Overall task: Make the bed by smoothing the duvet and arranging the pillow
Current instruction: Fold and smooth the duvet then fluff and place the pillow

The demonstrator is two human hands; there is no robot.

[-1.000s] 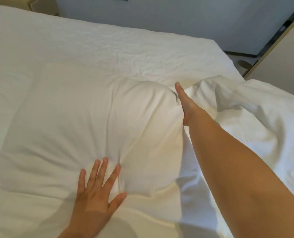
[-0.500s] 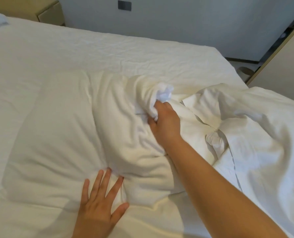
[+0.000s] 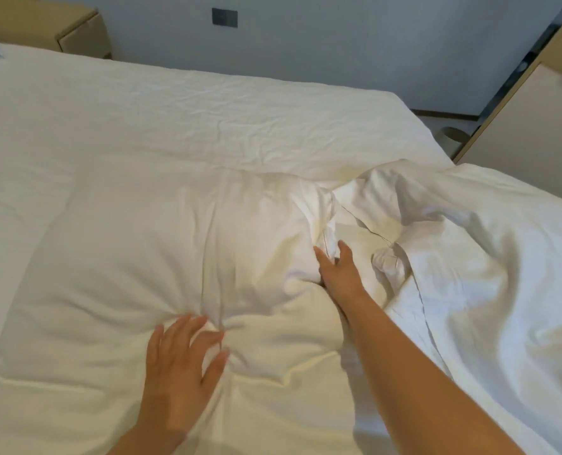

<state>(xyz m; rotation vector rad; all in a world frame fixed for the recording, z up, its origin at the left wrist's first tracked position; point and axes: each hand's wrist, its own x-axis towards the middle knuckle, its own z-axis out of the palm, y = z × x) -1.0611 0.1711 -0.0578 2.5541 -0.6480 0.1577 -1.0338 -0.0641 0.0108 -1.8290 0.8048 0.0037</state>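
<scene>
Head view: since half a second earlier, the right hand [image 3: 337,274] had let go of the bunched cloth; the pillow [image 3: 161,257] lay flatter on the bed [image 3: 207,110], so arranging looked nearly done. Right hand was unclenched, fingers spread, touching the pillow's right end. Left hand [image 3: 181,366] was unclenched, palm flat, pressing the pillow's near edge. The duvet [image 3: 470,257] lay rumpled just beside, not yet smoothed.

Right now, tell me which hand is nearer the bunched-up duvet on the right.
Right. The right hand sits at the pillow's right end, against the bunched-up duvet. The left hand presses the pillow's near edge, farther off.
</scene>
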